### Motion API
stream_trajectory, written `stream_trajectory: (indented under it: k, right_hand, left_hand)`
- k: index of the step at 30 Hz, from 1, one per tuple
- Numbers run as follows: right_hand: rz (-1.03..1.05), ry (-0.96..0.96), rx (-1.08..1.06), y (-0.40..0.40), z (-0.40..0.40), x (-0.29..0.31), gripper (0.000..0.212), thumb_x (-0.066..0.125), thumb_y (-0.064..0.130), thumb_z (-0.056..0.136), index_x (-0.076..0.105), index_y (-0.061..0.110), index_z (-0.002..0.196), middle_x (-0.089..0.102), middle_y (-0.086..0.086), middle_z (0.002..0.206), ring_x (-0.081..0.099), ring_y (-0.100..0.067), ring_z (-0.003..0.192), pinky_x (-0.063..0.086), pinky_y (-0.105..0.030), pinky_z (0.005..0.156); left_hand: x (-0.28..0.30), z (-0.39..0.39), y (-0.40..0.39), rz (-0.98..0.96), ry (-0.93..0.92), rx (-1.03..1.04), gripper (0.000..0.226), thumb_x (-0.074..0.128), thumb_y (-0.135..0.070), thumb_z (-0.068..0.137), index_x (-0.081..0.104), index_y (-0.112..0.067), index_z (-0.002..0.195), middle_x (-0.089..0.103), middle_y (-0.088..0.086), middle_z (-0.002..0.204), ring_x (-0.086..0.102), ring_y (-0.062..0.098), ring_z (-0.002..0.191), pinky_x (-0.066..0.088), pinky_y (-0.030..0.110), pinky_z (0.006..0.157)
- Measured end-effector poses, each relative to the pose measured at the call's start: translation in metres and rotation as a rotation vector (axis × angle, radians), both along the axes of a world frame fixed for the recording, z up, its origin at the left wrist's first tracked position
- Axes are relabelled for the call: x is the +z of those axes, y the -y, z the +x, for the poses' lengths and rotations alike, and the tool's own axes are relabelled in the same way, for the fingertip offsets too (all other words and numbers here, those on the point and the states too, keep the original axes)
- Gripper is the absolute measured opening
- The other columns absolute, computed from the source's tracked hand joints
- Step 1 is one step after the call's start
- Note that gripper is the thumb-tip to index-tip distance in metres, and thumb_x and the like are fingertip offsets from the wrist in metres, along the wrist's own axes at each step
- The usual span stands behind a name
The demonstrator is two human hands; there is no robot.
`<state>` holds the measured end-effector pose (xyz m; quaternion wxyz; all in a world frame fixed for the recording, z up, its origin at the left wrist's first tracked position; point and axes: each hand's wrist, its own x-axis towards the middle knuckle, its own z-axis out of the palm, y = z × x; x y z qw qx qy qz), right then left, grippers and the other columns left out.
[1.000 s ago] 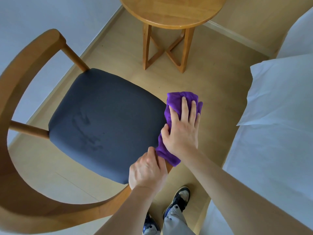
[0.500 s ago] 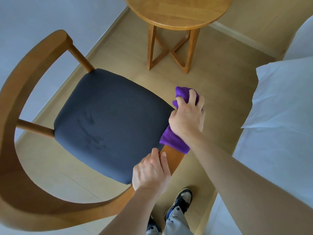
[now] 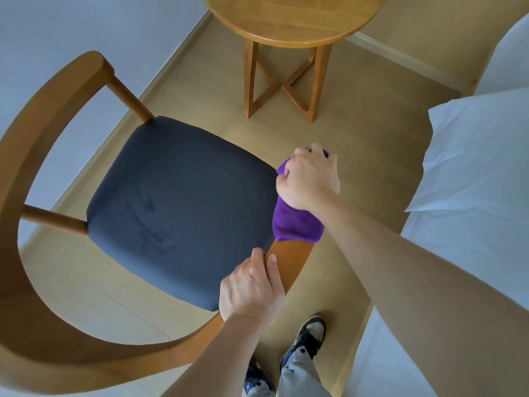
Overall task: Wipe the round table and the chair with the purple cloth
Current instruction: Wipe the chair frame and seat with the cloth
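1. Right hand (image 3: pixel 309 179): fingers curled round the purple cloth (image 3: pixel 294 224), which is bunched under the palm and pressed against the wooden frame rail at the right edge of the chair (image 3: pixel 57 116), just beside the dark seat cushion (image 3: pixel 177 207).
2. Left hand (image 3: pixel 252 287): thumb and fingers wrapped over the same frame rail nearer the body, apparently steadying the chair; it carries no cloth.
3. Round table (image 3: pixel 292 21): stands beyond the chair, well apart from both hands; only its near rim and crossed legs are in view.
4. Surroundings: a white pillow (image 3: pixel 481 150) and bedding lie to the right; the person's shoes (image 3: pixel 309 336) show on the floor below.
5. Progress, as a judgement: the chair is the step in hand, and the wipe is on its right frame rail. Faint streaks on the cushion suggest it has been passed over. The curved backrest and the spindles show no sign either way, and whether the table has been wiped cannot be told.
6. Change from the earlier frames: one second ago the right hand lay flat with fingers spread on the cloth; it has since closed into a grip and travelled forward along the rail. The left hand has kept its hold.
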<state>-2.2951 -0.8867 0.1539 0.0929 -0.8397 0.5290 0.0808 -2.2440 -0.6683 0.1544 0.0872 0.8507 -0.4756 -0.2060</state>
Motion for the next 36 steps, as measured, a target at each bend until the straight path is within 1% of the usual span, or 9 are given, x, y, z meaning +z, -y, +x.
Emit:
stream_trajectory:
  k: [5, 9, 13, 16, 19, 25, 28, 31, 36]
  right_hand:
    - [0.048, 0.326, -0.444, -0.003, 0.000, -0.006, 0.026, 0.053, 0.034, 0.087, 0.071, 0.025, 0.104, 0.057, 0.001, 0.115, 0.047, -0.027, 0.118, 0.043, -0.039, 0.083]
    - [0.067, 0.491, -0.669, -0.044, -0.007, -0.005, 0.066, 0.063, 0.039, 0.088, 0.036, 0.035, 0.148, 0.038, -0.005, 0.147, 0.046, -0.030, 0.128, 0.050, -0.043, 0.088]
    - [0.103, 0.581, -0.765, -0.082, -0.008, -0.004, 0.093, 0.069, 0.041, 0.085, 0.011, 0.038, 0.158, 0.031, -0.007, 0.153, 0.047, -0.030, 0.130, 0.049, -0.045, 0.093]
    - [0.124, 0.557, -0.834, -0.067, -0.005, -0.006, 0.096, 0.072, 0.037, 0.079, 0.015, 0.027, 0.156, 0.039, -0.008, 0.140, 0.056, -0.032, 0.113, 0.045, -0.039, 0.082]
    - [0.176, 0.485, -0.914, -0.027, -0.002, -0.006, 0.076, 0.076, 0.037, 0.074, 0.039, 0.015, 0.137, 0.050, -0.008, 0.127, 0.059, -0.030, 0.095, 0.041, -0.035, 0.076]
    - [0.201, 0.359, -0.694, 0.021, 0.002, 0.003, 0.008, 0.061, 0.029, 0.083, 0.061, 0.021, 0.087, 0.054, 0.005, 0.076, 0.063, -0.027, 0.087, 0.041, -0.032, 0.069]
    - [0.069, 0.295, -0.465, -0.004, -0.002, 0.000, 0.017, 0.058, 0.028, 0.091, 0.065, 0.020, 0.104, 0.059, -0.002, 0.110, 0.055, -0.030, 0.110, 0.048, -0.038, 0.077]
    - [-0.013, 0.238, -0.215, -0.039, -0.018, -0.004, 0.022, 0.057, 0.029, 0.093, 0.063, 0.020, 0.112, 0.038, -0.002, 0.152, 0.030, -0.034, 0.143, 0.047, -0.052, 0.100]
    - [0.041, 0.227, 0.036, -0.066, -0.034, -0.003, 0.029, 0.043, 0.040, 0.100, 0.068, 0.027, 0.107, 0.032, 0.007, 0.162, 0.005, -0.026, 0.157, 0.016, -0.065, 0.121]
  left_hand:
    - [0.000, 0.000, 0.000, -0.006, -0.015, 0.008, 0.050, -0.005, -0.056, 0.094, 0.036, -0.031, 0.083, 0.041, -0.014, 0.057, 0.038, 0.004, 0.045, 0.017, 0.018, 0.047]
    - [0.001, -0.001, 0.000, -0.013, -0.004, 0.016, 0.046, -0.002, -0.055, 0.096, 0.034, -0.031, 0.081, 0.040, -0.015, 0.057, 0.035, 0.004, 0.044, 0.015, 0.019, 0.047]
    - [-0.003, 0.000, 0.001, -0.002, -0.007, 0.032, 0.032, 0.018, -0.045, 0.099, 0.033, -0.028, 0.078, 0.038, -0.013, 0.056, 0.032, 0.006, 0.044, 0.017, 0.024, 0.045]
    - [-0.004, 0.000, 0.002, 0.003, -0.006, 0.026, 0.032, 0.016, -0.046, 0.098, 0.032, -0.028, 0.078, 0.038, -0.012, 0.057, 0.034, 0.010, 0.046, 0.020, 0.030, 0.047]
    - [-0.003, 0.000, 0.002, -0.014, 0.001, 0.026, 0.035, 0.012, -0.050, 0.098, 0.031, -0.030, 0.078, 0.036, -0.012, 0.055, 0.032, 0.007, 0.043, 0.016, 0.025, 0.044]
    - [-0.004, 0.000, 0.000, -0.017, -0.013, 0.027, 0.038, 0.009, -0.051, 0.099, 0.035, -0.031, 0.080, 0.038, -0.011, 0.055, 0.037, 0.005, 0.043, 0.019, 0.020, 0.044]
    - [-0.004, 0.000, -0.001, -0.014, -0.011, 0.021, 0.040, 0.006, -0.053, 0.098, 0.035, -0.032, 0.081, 0.038, -0.013, 0.055, 0.037, 0.004, 0.044, 0.019, 0.019, 0.044]
    - [-0.001, 0.000, 0.000, -0.018, -0.011, 0.016, 0.039, 0.007, -0.054, 0.098, 0.033, -0.032, 0.079, 0.035, -0.014, 0.054, 0.033, 0.004, 0.041, 0.014, 0.018, 0.045]
    - [-0.002, 0.001, 0.001, 0.010, -0.018, 0.003, 0.040, 0.004, -0.053, 0.095, 0.032, -0.030, 0.079, 0.039, -0.011, 0.057, 0.033, 0.007, 0.044, 0.016, 0.022, 0.045]
